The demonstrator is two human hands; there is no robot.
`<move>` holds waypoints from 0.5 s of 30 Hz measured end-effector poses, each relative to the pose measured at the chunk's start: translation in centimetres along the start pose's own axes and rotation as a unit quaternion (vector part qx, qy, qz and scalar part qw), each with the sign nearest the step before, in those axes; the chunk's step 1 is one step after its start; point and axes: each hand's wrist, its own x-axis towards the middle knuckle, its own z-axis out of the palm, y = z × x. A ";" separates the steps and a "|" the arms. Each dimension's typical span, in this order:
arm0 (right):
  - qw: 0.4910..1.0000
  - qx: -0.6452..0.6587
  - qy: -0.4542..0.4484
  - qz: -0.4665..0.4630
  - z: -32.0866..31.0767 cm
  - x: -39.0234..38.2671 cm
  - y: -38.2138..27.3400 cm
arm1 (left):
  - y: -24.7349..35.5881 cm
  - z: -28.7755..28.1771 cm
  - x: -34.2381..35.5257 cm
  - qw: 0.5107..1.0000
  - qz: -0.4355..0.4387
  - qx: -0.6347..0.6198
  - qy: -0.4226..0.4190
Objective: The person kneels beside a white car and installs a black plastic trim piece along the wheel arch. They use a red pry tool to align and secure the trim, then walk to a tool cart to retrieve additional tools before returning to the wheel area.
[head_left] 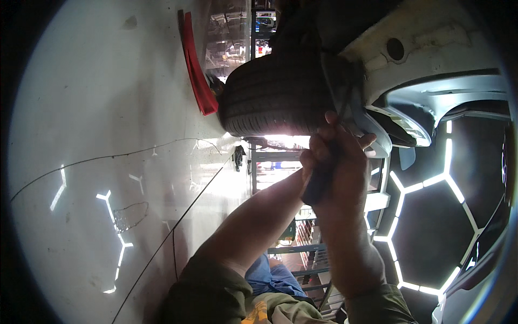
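My right hand (pixel 345 167), its fingers curled, grips the dark handle of a tool (pixel 319 183) that looks like a screwdriver. The tool points toward the lower edge of the wheel arch, beside a dark tire (pixel 275 97). A thin dark shaft seems to run on from the fist, but shadow blurs its tip. My left forearm (pixel 253 216) reaches in from the lower left and passes behind my right hand. The left hand is mostly hidden there, so its fingers and any grip cannot be made out. A grey trim or liner edge (pixel 380 135) lies right beside the fist.
The scene appears turned sideways, with the pale glossy floor (pixel 108 135) on the left. A red curved strip (pixel 197 70) lies by the tire. Thin dark cords (pixel 172 231) cross the floor. White car bodywork (pixel 453 92) overhangs on the right, near hexagonal ceiling lights (pixel 413 188). Shelving (pixel 297 248) stands behind.
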 end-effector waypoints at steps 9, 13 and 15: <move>0.993 0.044 0.013 -0.108 3.6 0.7 3.4 | -0.1 -1.1 -2.4 0.998 -0.009 -0.041 0.036; 0.991 0.034 0.017 -0.129 3.6 0.8 2.8 | 0.6 -0.2 -2.1 0.997 -0.004 -0.066 0.041; 0.991 0.035 0.015 -0.129 3.4 0.9 2.9 | 0.5 -0.3 -2.1 0.996 -0.002 -0.069 0.049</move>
